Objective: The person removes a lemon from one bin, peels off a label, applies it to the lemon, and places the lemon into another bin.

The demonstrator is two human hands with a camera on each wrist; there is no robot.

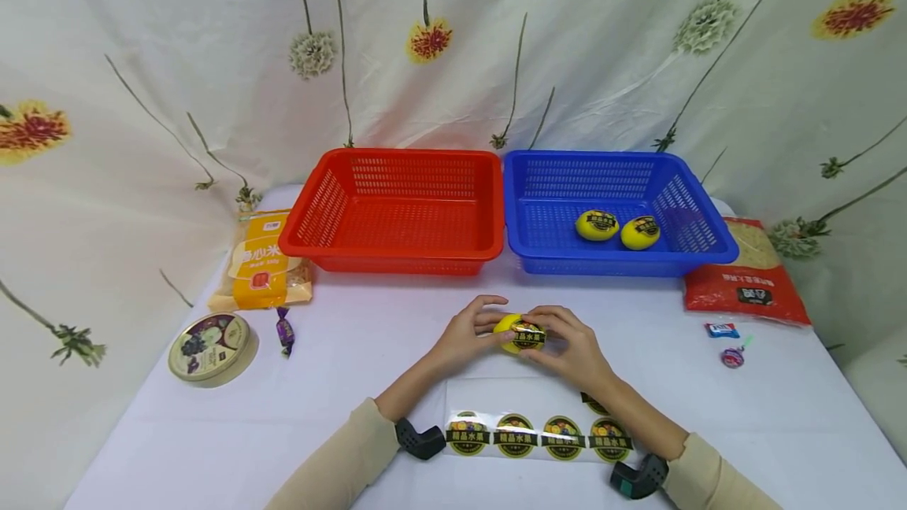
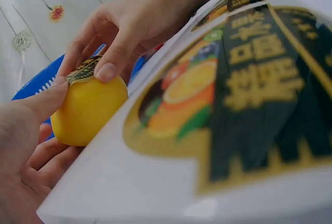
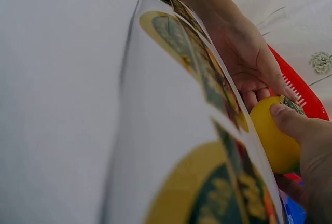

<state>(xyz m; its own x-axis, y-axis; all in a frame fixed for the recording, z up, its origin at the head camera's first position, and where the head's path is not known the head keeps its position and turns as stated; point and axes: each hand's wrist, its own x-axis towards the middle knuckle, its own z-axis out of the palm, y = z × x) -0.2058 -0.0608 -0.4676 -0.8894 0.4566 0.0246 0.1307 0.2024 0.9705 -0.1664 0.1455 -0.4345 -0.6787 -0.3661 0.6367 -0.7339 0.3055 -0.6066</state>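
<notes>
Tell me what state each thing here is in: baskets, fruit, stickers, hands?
Red basket: empty.
Blue basket: holds two stickered lemons.
Held lemon: gripped by both hands, a sticker on it.
Sticker sheet: flat on the table, four stickers showing in a row.
Left hand: grips the held lemon.
Right hand: presses the sticker on.

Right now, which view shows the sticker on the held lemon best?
Head view: the sticker faces the camera on the lemon. The left wrist view catches it edge-on under the right hand's fingers; the right wrist view shows a sliver.
</notes>
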